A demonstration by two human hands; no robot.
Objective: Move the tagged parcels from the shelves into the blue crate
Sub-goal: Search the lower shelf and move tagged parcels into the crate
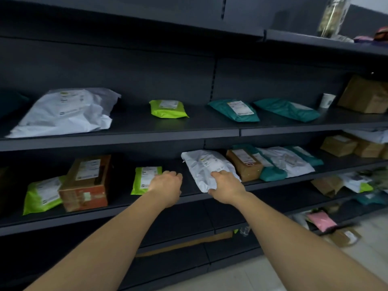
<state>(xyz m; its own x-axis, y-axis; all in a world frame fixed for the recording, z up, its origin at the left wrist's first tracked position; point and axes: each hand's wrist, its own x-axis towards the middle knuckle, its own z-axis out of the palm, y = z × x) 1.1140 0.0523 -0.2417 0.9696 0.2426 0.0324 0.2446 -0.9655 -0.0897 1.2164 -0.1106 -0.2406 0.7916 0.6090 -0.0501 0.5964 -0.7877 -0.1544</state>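
Both arms reach to the lower shelf point(121, 198). The right hand point(226, 186) grips the near end of a white parcel point(206, 164): fingers lie on top, just below its label, and the thumb hooks the near edge, which juts a little past the shelf front. The parcel lies flat and slanted, its far end touching a brown box point(244, 164).

The left hand point(167, 183) covers the right side of a green parcel point(144, 177), which lies flat on the same shelf, label up. The fingers are curled, but their tips are hidden behind the knuckles, so I cannot tell whether they hold the parcel or only hover beside it.

Left of that, an orange box point(88, 181) overlaps a second green bag point(42, 196). Right of the brown box, teal bags point(273, 173) and a pale one are stacked so that only parts of each show.

The upper shelf point(134, 124) carries more labelled parcels — all label text is too smeared to read. At top right a jar point(333, 15) is badly blurred and cut off by the frame, and the items low on the right are a blur as well.
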